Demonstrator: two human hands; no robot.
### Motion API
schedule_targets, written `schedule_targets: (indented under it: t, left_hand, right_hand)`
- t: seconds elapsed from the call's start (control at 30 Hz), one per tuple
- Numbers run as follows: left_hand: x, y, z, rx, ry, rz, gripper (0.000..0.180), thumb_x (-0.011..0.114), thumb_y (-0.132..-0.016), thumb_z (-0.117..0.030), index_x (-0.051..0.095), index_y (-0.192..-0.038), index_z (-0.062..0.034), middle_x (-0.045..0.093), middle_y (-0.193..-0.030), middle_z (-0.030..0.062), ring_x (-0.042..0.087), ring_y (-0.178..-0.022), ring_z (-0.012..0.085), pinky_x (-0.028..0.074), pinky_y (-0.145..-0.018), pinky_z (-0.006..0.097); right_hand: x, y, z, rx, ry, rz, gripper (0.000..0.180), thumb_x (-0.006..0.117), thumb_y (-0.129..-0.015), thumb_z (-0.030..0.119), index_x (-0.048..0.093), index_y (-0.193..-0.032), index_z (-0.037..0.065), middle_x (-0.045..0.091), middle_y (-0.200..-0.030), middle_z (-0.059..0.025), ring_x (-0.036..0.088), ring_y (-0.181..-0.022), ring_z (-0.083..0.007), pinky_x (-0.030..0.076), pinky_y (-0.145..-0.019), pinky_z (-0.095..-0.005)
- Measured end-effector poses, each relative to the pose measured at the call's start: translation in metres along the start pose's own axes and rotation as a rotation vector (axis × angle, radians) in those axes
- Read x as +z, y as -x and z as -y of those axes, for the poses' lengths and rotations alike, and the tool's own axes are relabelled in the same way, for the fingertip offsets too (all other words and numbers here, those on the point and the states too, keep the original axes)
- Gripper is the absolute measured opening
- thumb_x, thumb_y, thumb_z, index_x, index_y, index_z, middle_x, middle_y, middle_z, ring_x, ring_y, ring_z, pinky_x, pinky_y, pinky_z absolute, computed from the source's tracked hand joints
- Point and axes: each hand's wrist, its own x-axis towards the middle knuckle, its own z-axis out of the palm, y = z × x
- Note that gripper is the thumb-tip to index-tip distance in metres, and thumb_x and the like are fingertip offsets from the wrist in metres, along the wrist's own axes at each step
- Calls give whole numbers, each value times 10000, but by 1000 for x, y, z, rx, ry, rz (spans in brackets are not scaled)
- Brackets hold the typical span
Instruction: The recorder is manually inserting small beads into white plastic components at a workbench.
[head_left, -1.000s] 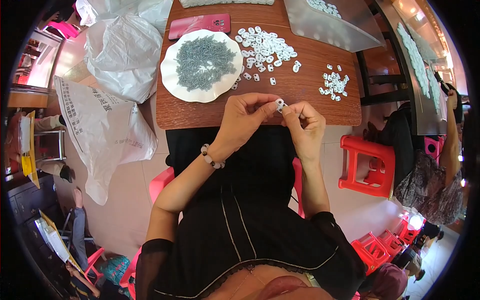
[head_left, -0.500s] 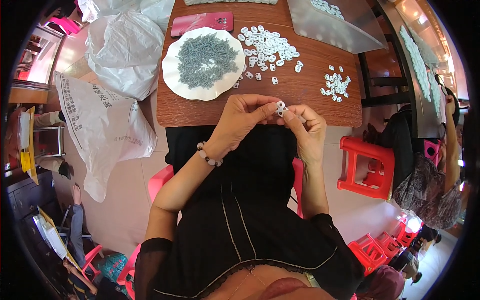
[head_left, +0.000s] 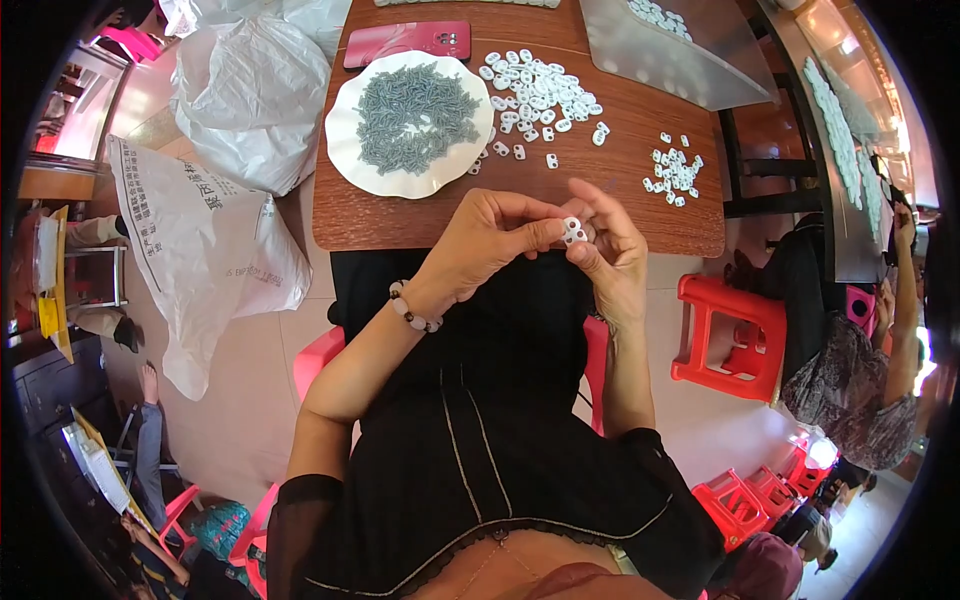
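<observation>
Because the left hand [head_left: 490,240] and right hand [head_left: 610,250] both pinch the small white plastic piece [head_left: 573,231] in a closed fingertip grip just beyond the near edge of the wooden surface [head_left: 420,215], it could probably slip into the lap.

Small white plastic piece [head_left: 573,231], two holes, pinched between both hands' fingers, above table edge.

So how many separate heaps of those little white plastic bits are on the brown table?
2. A big heap lies beside the white plate, and a small heap sits near the table's right edge. One more piece is pinched between both hands.
</observation>
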Motion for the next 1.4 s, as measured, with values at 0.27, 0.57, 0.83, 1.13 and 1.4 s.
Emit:
schedule_targets:
  t: [0.27, 0.57, 0.83, 1.13, 1.4]
  left_hand:
    - [0, 3, -2, -101, 145, 54, 231, 741, -846, -189, 718, -970, 4, 676, -769, 27, 564, -645, 56, 450, -580, 185]
    - [4, 7, -6, -135, 107, 41, 250, 723, -864, -249, 729, -939, -11, 676, -749, 21, 563, -639, 50, 451, -581, 182]
    - [6, 6, -7, -69, 34, 41, 225, 739, -850, -235, 740, -877, -12, 651, -689, 10, 534, -606, 46, 419, -540, 188]
    - [6, 5, -13, -71, -20, 88, 188, 735, -849, -206, 738, -815, -21, 636, -660, 8, 525, -591, 46, 403, -528, 189]
    - [8, 9, -11, -128, 74, 102, 197, 735, -850, -205, 738, -820, -10, 641, -673, 13, 538, -607, 49, 404, -536, 188]
  right_hand:
    - [-11, 2, -7, -55, 68, 99, 380, 745, -820, 114, 641, -1151, -42, 582, -1147, -101, 600, -948, -142, 494, -779, -232]
    - [-9, 4, -6, -121, 147, 67, 370, 756, -810, 133, 651, -1116, -47, 587, -1105, -103, 589, -923, -137, 502, -774, -235]
    - [1, 2, 2, -122, 167, 76, 402, 763, -798, 151, 648, -1131, -43, 595, -1090, -105, 574, -925, -140, 491, -761, -240]
    - [-4, -2, 0, -171, 257, 188, 442, 710, -843, 294, 656, -1120, -46, 629, -1156, -144, 550, -1048, -214, 474, -863, -328]
    - [0, 7, -9, -140, 120, 108, 426, 700, -857, 274, 650, -1111, -65, 622, -1111, -183, 624, -920, -190, 530, -770, -269]
